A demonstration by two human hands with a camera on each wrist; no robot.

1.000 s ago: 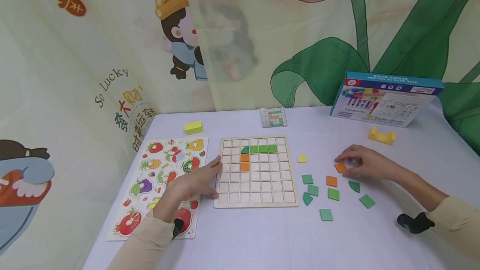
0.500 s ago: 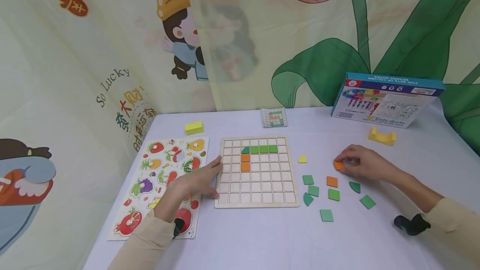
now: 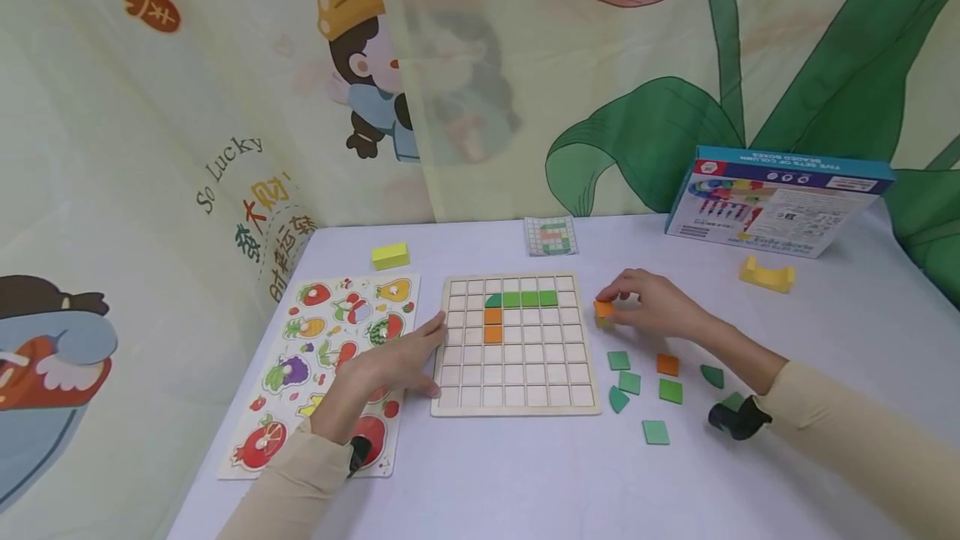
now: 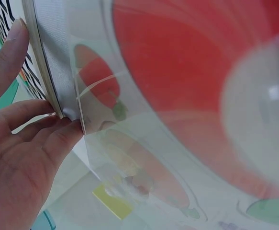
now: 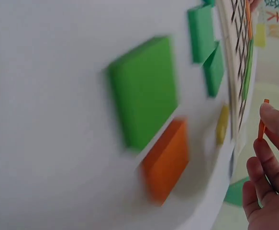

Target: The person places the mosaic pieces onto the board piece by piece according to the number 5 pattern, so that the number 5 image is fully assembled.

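My right hand (image 3: 660,305) pinches an orange square tile (image 3: 603,306) between thumb and fingertips, just right of the wooden grid board (image 3: 525,374). In the right wrist view that orange tile (image 5: 262,125) is seen edge-on, raised off the table. A yellow piece (image 5: 222,125) lies below it, partly hidden in the head view. My left hand (image 3: 397,365) rests against the board's left edge, fingers extended. Set in the board's cells are a row of green tiles (image 3: 529,298), a rounded green piece (image 3: 493,301) and two orange tiles (image 3: 492,325).
Loose green tiles (image 3: 656,432) and another orange tile (image 3: 667,365) lie right of the board. A fruit puzzle board (image 3: 322,432) is under my left forearm. A pattern card (image 3: 551,237), yellow blocks (image 3: 391,256) and a cardboard box (image 3: 780,202) stand toward the back.
My right hand has lifted the orange tile and carried it left, from among the loose pieces to above the yellow piece beside the board. The left hand stays at the board's edge.
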